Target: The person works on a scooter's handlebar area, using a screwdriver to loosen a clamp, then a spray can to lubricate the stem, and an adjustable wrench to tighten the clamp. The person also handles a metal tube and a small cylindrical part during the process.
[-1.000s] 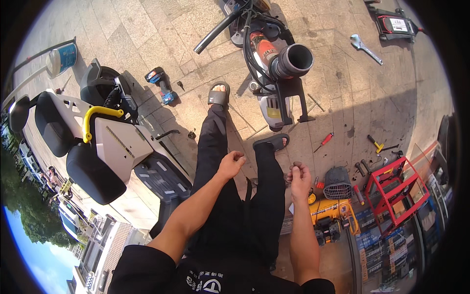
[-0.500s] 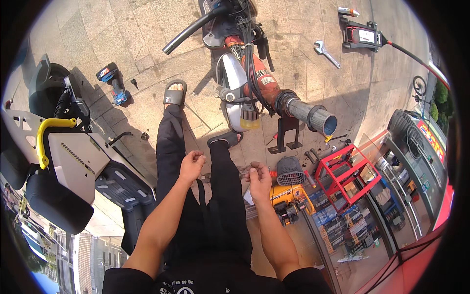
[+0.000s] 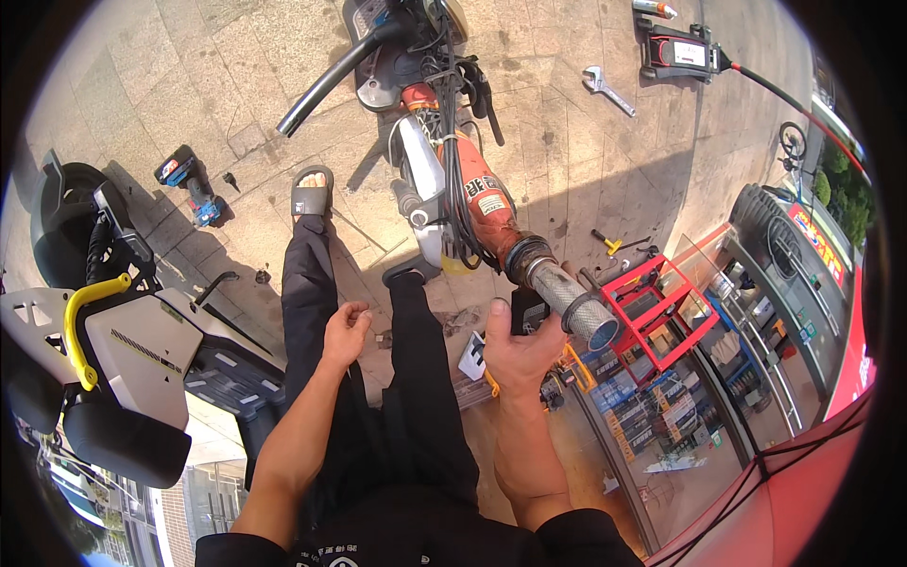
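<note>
"Sunlit stone paving (image 3: 255,57) surrounds the red tube (image 3: 487,213). How many tools do we count on it?"

"Four. Beyond the red tube and to its right lies one adjustable wrench (image 3: 609,92), and farther that way one floor jack (image 3: 678,51). Well to its left lies one cordless drill (image 3: 193,187). Right of its near end lies one yellow hammer (image 3: 612,246)."

"And the metal cylinder (image 3: 572,300)?"

"We see one, on the near end of the red tube, slanting off to the right, its hollow mouth toward us."

"Our two hands?"

"Both are nearer to us than the red tube. Our left hand (image 3: 347,333) is left of it, above our legs, fingers loosely curled and released, with nothing visible in them. Our right hand (image 3: 517,352) is at the cylinder's near end, thumb raised; the other fingers are partly hidden, so we cannot tell whether they grasp it."

"Anything else we can count?"

"Two sandals (image 3: 312,198), both left of the red tube; one red rack (image 3: 669,313), to its right and nearer us; one yellow bar (image 3: 74,326), far to its left."
</note>
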Demonstrator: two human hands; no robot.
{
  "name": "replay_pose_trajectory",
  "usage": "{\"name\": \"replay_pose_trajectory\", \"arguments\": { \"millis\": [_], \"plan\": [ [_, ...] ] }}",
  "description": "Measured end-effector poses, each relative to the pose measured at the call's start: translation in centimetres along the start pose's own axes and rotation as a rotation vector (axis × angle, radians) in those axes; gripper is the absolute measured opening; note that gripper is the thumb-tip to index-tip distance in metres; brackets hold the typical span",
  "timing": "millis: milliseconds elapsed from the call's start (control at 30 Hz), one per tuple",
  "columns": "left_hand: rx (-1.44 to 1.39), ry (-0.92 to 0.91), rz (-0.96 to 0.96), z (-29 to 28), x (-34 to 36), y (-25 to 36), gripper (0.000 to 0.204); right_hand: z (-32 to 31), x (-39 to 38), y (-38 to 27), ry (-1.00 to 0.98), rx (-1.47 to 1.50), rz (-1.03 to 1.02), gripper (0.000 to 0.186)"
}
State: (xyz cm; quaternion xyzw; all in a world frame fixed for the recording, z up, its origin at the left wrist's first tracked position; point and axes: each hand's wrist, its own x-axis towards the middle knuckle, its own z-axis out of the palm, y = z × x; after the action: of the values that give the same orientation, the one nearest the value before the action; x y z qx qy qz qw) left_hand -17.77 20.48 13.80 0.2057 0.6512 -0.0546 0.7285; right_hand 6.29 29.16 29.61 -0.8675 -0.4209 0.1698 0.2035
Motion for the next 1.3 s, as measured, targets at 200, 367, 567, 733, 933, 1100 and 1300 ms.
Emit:
{"name": "replay_pose_trajectory", "arguments": {
  "millis": [200, 367, 567, 733, 933, 1100, 1300],
  "plan": [
    [-0.134, 0.029, 0.010, -0.7, 1.6, 1.0, 0.023, 1.1, 0.0, 0.0, 0.106, 0.020, 0.077, 0.072],
    [-0.164, 0.026, 0.065, 0.3, 2.2, 1.3, 0.023, 1.1, -0.1, 0.3, 0.105, -0.083, 0.043, 0.074],
    [-0.179, 0.018, 0.008, 0.8, 2.2, 0.0, 0.024, 1.0, -0.4, 0.5, 0.077, 0.024, 0.116, 0.072],
    [-0.173, -0.022, 0.023, 0.9, 1.5, 0.9, 0.025, 1.1, -0.3, 0.5, 0.068, 0.099, 0.148, 0.072],
    [-0.069, -0.067, 0.127, 2.8, -0.9, 5.7, 0.027, -1.0, -1.1, 1.9, -0.054, 0.094, 0.010, 0.077],
    [-0.056, -0.130, 0.236, 5.9, -2.7, 7.7, 0.027, -3.1, -1.4, 2.4, -0.083, 0.023, -0.026, 0.079],
    [0.133, -0.041, 0.166, 5.8, -3.0, 4.5, 0.030, -2.4, -0.2, 1.5, -0.156, 0.011, -0.017, 0.067]
  ]
}}
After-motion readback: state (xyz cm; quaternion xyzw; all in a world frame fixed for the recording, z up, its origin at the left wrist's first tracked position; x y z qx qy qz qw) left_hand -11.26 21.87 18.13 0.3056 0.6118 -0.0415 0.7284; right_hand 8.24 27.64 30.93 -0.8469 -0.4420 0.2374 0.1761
